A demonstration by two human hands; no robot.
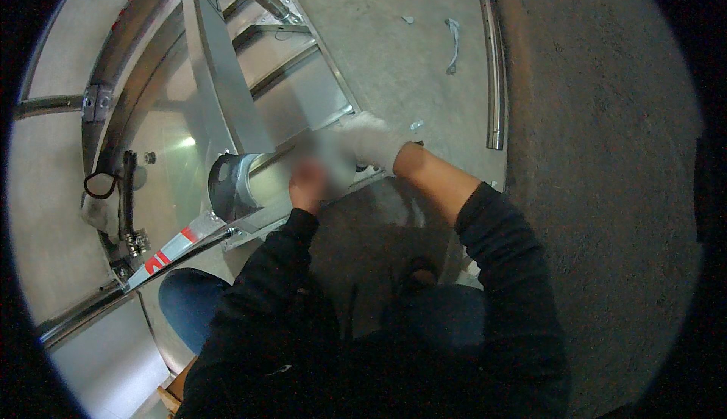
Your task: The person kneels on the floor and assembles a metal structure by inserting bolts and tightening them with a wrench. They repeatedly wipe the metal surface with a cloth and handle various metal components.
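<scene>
My left hand (307,184) is bare and reaches to the near edge of a metal frame with shiny sheet panels (299,82). A grey blur covers its fingers, so what they hold, if anything, is hidden. Close beside it on the right, my right hand (367,140) wears a whitish glove and lies over the frame's corner. Its fingertips run into the same blur. Just left of my left hand is a short curved metal piece with a dark, round opening (231,184). Above that piece, a long flat metal bar (219,63) slants across the frame.
A red-and-white strip (163,256) lies along a steel tube (83,313) at lower left. A dark bar-shaped tool (129,192) rests on the metal surface at left. A metal rail (492,70) and a crumpled plastic scrap (453,44) lie on the floor at right.
</scene>
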